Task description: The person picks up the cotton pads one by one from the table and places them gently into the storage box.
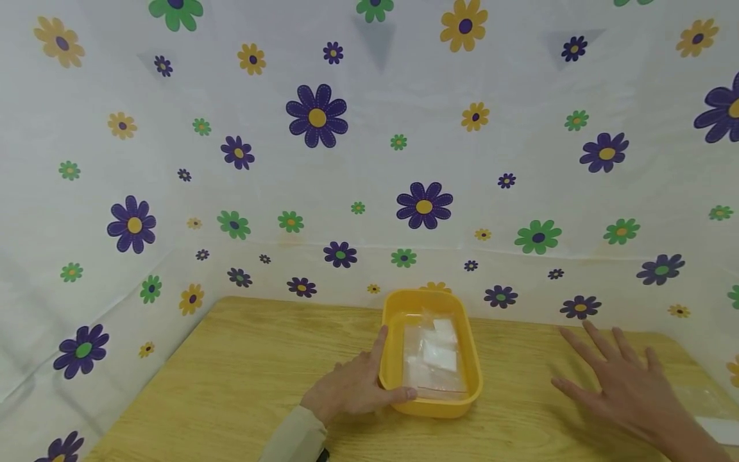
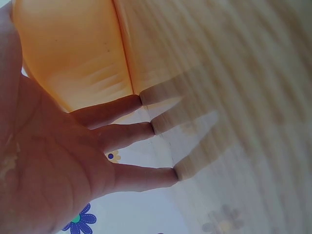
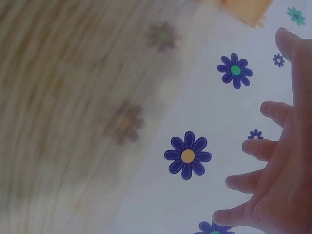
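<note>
A yellow plastic tray (image 1: 475, 359) stands near the back of the wooden table. Inside it lie several clear plastic bags (image 1: 412, 359) with white contents, overlapping. My left hand (image 1: 360, 388) rests at the tray's near left corner, the thumb along the near rim and the index finger at the left side. In the left wrist view, the fingers (image 2: 146, 178) are straight with their tips on the tabletop beside the orange-looking tray wall (image 2: 73, 48). To the right of the tray, my right hand (image 1: 629, 391) hovers over the table, fingers spread, holding nothing.
Partly behind the right hand, a clear bag (image 1: 701, 401) with a white strip (image 1: 718, 430) lies at the table's right edge. A white flower-print sheet (image 1: 369, 160) rises behind and beside the wooden table (image 1: 260, 366).
</note>
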Demonstrator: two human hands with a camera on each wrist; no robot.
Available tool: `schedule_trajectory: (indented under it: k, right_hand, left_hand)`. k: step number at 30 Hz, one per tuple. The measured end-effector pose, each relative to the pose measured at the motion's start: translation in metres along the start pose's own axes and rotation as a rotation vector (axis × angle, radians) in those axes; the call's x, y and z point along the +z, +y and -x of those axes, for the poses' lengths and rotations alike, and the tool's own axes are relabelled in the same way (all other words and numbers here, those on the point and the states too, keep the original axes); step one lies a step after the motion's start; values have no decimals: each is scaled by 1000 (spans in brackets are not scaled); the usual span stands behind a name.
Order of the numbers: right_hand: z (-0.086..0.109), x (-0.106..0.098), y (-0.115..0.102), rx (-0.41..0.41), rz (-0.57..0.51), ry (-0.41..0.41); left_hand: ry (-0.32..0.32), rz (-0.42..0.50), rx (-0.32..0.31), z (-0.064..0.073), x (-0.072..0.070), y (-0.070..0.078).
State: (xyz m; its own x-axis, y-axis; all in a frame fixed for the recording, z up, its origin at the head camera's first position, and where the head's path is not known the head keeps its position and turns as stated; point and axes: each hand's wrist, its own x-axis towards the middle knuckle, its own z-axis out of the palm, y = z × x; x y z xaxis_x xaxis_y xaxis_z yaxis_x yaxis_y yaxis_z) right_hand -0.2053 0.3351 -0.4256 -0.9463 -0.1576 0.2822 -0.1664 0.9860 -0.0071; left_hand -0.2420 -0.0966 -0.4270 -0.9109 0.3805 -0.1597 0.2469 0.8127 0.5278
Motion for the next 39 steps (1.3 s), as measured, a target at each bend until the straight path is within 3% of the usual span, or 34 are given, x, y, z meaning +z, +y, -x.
schedule_trajectory:
  k: [24, 32, 34, 39]
  right_hand:
    - [16, 14, 56, 124, 50, -28]
    - [26, 18, 75, 205, 18, -54]
    - [30, 21, 81, 197, -8, -19]
    - [40, 28, 101, 99, -66, 167]
  left_hand:
    - [-31, 8, 21, -3, -3, -2]
    - [-38, 16, 27, -3, -2, -2]
    - [-40, 11, 15, -3, -2, -1]
    - [-39, 4, -2, -2, -2, 0]
